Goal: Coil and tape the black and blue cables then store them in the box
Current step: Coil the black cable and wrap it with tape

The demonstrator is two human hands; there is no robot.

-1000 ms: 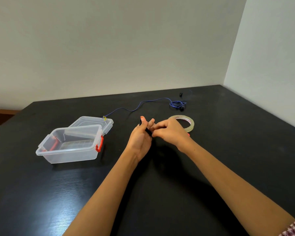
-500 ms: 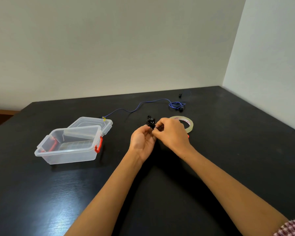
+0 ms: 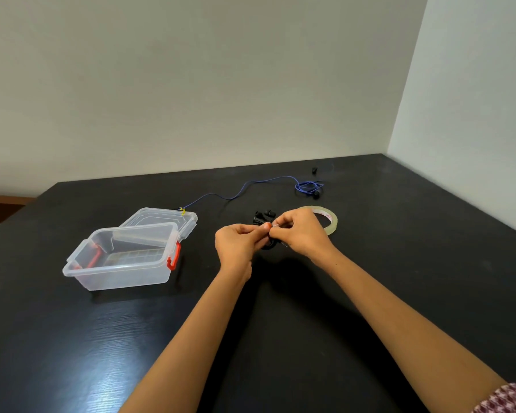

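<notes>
— Where the two hands meet above the table [image 3: 399, 263], what do they hold?
— The black cable [image 3: 264, 215], bunched up. The left hand [image 3: 237, 244] curls its fingers round it, and the right hand [image 3: 300, 234] pinches it between thumb and fingertip.
— And the blue cable [image 3: 252, 183]?
— Loose on the table behind them, one end by the box [image 3: 122, 275], which stands open at the left. The tape roll [image 3: 332, 224] lies flat just behind the right hand.

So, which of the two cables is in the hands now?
The bundled black cable: the left hand and right hand pinch it. The thin blue cable lies loose on the black table farther back, untouched.
</notes>
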